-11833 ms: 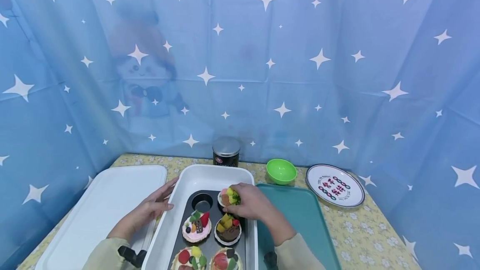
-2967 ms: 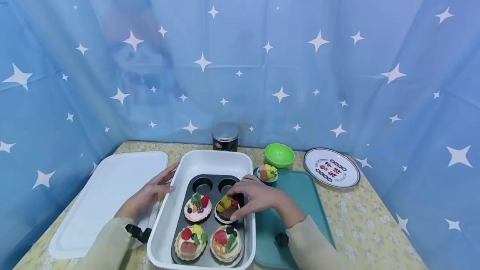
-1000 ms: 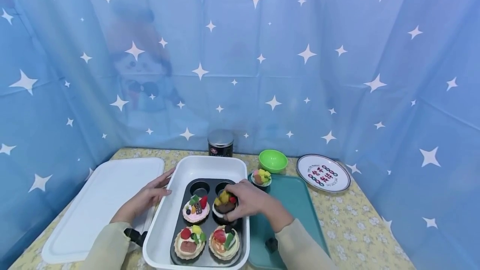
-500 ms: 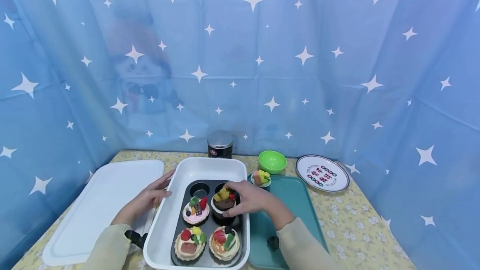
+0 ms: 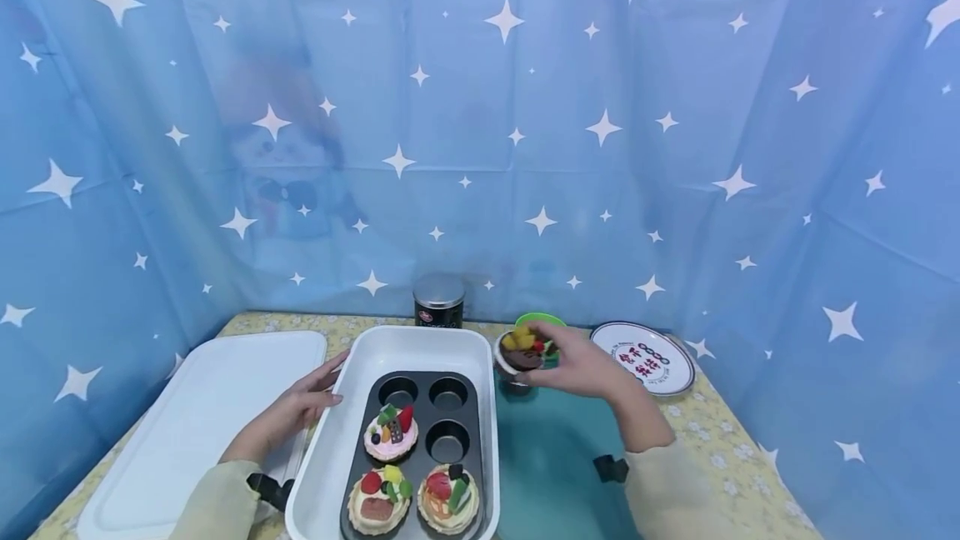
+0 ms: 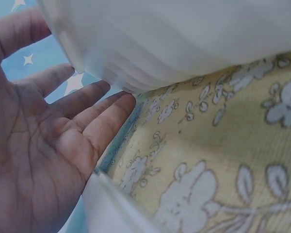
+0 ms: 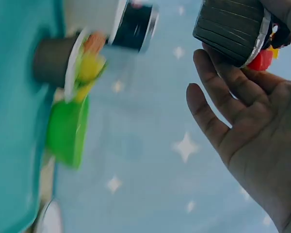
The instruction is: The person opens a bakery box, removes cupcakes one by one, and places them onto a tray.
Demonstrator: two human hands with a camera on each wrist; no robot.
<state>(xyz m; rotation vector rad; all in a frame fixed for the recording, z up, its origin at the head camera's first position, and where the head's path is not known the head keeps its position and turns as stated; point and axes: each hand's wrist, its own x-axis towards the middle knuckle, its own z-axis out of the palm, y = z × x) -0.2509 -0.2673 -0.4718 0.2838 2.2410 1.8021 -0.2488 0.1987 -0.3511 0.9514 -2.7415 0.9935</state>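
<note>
Currently, three cupcakes (image 5: 379,502) sit in the white tub's (image 5: 423,347) muffin tin (image 5: 424,419); the right hand (image 5: 583,363) grips a chocolate cupcake (image 5: 516,359), the left hand's (image 5: 294,408) grip is apart.

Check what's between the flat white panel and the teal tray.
Head view: the deep white pan, with the muffin tin and three cakes inside, plus the left hand at the pan's left wall.

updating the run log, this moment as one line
right hand holds chocolate cupcake above teal tray | left hand beside white bin | muffin pan: three fruit-topped cupcakes, three empty cups
</note>
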